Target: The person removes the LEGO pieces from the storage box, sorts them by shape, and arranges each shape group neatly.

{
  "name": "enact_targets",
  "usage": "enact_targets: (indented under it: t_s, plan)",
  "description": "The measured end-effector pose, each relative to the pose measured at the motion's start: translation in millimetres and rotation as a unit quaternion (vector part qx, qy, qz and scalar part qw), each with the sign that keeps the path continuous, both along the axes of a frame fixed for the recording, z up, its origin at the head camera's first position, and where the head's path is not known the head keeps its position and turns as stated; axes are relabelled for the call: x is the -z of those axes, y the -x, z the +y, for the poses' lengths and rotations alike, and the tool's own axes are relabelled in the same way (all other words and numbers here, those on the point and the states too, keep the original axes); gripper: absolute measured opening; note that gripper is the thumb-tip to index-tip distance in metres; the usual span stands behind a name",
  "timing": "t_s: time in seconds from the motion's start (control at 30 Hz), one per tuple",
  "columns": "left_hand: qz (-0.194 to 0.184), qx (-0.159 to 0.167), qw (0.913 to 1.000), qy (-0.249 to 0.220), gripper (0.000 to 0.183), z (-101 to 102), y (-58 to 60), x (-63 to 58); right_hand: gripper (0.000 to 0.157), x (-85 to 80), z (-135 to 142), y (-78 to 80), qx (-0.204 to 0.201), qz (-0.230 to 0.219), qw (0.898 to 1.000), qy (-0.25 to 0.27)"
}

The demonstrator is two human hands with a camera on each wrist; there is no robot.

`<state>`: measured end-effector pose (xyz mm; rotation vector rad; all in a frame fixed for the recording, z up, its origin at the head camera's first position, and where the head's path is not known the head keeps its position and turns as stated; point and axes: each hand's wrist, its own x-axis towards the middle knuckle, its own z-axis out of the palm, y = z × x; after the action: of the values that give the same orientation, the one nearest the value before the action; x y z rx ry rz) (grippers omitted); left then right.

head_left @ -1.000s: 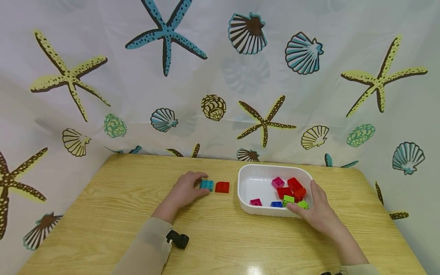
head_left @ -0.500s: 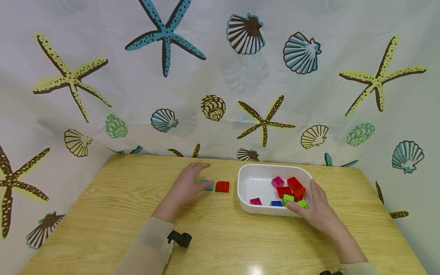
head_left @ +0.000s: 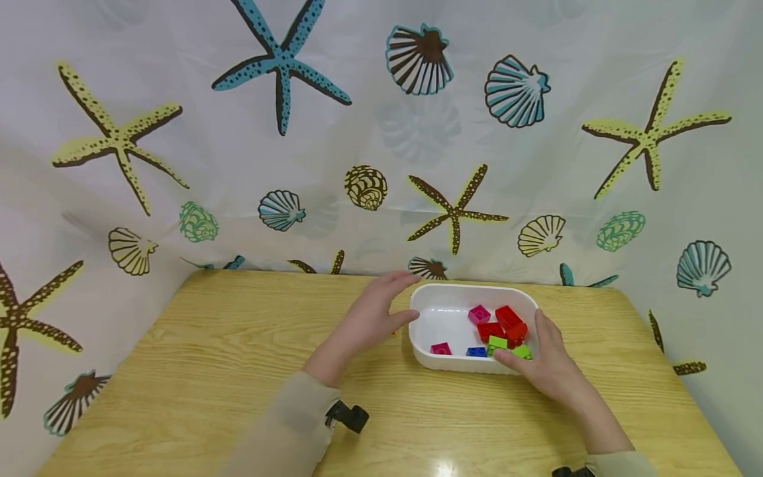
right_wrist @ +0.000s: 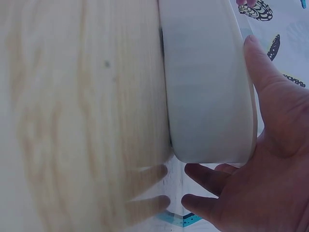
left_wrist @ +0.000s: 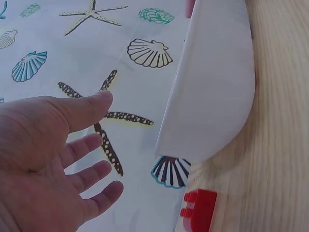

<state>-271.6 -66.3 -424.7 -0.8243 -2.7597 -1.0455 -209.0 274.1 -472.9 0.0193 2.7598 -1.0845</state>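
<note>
A white plastic tray [head_left: 459, 362] stands on the table, with several toy building bricks inside. Among them are a pink brick [head_left: 479, 315], a blue brick [head_left: 476, 352], a red brick [head_left: 491, 330] and a lime green brick [head_left: 497, 342]. My left hand [head_left: 375, 317] holds nothing, its thumb and fingers spread at the tray's left end. Beyond that end, a red brick [left_wrist: 203, 209] lies on the table in the left wrist view; the teal brick is hidden behind the hand. My right hand [head_left: 551, 364] grips the tray's right end, thumb over the near rim.
A wooden table [head_left: 238, 371] runs under everything. Behind and beside it hangs a white curtain [head_left: 334, 146] printed with starfish and shells. Each wrist wears a black camera mount, the left one [head_left: 348, 416] fully visible.
My left hand has let go of the teal brick on the table, risen from it and moved right to the tray. My right hand stays at the tray's right end.
</note>
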Motion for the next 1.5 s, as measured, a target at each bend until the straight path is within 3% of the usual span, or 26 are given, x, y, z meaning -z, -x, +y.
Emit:
enact_targets:
  t_s: [0.27,0.53,0.8,1.07,1.5]
  plan:
    - [-0.023,0.039,0.9986,0.027,0.059,45.6,-5.9,1.1,0.139,1.1,1.9,0.5,0.001,-0.004,1.0,0.001]
    - [-0.013,0.06,0.9965,0.056,0.06,76.8,-5.0,11.5,0.139,1.1,2.5,1.0,-0.003,-0.003,1.0,-0.001]
    - [-0.003,0.081,0.9942,0.07,0.059,100.1,2.5,22.4,0.137,-0.4,3.6,0.1,-0.009,0.002,1.0,-0.001]
    - [-0.03,0.088,0.9927,0.077,0.059,117.4,6.8,28.5,0.137,0.2,5.0,-0.3,-0.011,0.012,1.0,0.003]
    - [-0.028,0.084,0.986,0.141,0.053,134.9,14.5,36.6,0.136,2.9,6.4,0.9,-0.015,0.025,1.0,-0.001]
